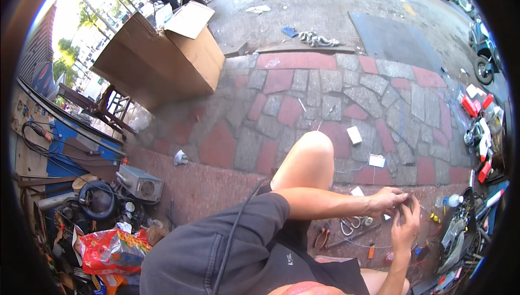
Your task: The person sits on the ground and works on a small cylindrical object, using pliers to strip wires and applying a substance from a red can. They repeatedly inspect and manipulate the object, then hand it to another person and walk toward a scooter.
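Observation:
My left hand (pixel 385 202) reaches in from the left, and my right hand (pixel 405 229) comes up from below. Their fingertips meet, pinched together over the reddish paving. Whatever lies between the fingers is too small and shaded to make out. On the ground left of my hands are pliers with orange handles (pixel 322 238) and scissors with pale handles (pixel 350 225). A small orange piece (pixel 371 250) lies below them. Just beyond my hands sits a white rectangular piece (pixel 376 160) with a thin wire running from it; another white block (pixel 354 135) lies farther off.
A large cardboard box (pixel 157 59) stands at the far left. Metal scrap, a grey metal housing (pixel 140 182) and a red plastic bag (pixel 111 249) fill the near left. Along the right are a plastic bottle (pixel 454 201) and piled parts. People and scooters are in the distance.

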`<state>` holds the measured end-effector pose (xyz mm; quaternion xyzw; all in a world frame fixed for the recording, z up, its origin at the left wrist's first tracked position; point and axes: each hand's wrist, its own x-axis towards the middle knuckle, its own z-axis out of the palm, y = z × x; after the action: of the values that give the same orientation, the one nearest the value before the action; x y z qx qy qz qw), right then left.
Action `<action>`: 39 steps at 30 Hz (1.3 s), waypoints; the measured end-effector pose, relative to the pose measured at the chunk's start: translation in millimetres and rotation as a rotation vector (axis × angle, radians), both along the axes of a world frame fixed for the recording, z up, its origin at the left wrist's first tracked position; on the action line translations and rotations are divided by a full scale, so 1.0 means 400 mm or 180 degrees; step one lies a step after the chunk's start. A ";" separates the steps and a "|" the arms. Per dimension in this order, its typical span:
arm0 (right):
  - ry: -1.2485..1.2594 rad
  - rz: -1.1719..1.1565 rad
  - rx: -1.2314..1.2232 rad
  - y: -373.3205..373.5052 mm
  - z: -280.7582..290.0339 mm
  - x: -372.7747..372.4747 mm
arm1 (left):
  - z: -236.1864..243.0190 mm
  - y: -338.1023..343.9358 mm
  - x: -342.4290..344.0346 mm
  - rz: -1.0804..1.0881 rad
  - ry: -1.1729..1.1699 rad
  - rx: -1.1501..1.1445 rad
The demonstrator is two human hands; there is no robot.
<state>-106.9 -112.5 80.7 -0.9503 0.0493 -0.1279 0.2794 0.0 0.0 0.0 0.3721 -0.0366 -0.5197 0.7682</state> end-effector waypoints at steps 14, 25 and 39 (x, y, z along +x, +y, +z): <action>-0.0074 0.0132 0.0150 -0.006 -0.008 0.004 | 0.032 0.007 0.000 0.0106 -0.0017 0.0116; -0.0036 0.0026 0.0347 0.004 -0.006 0.013 | 0.023 0.006 0.005 0.0172 0.0053 0.0159; -0.0148 -0.0013 0.0080 0.013 -0.003 0.015 | 0.008 -0.004 0.006 0.0295 0.0012 0.0117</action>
<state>-101.0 -107.4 79.3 -0.9434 0.0464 -0.1499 0.2921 2.3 -1.4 3.1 0.3865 -0.0084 -0.4848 0.7846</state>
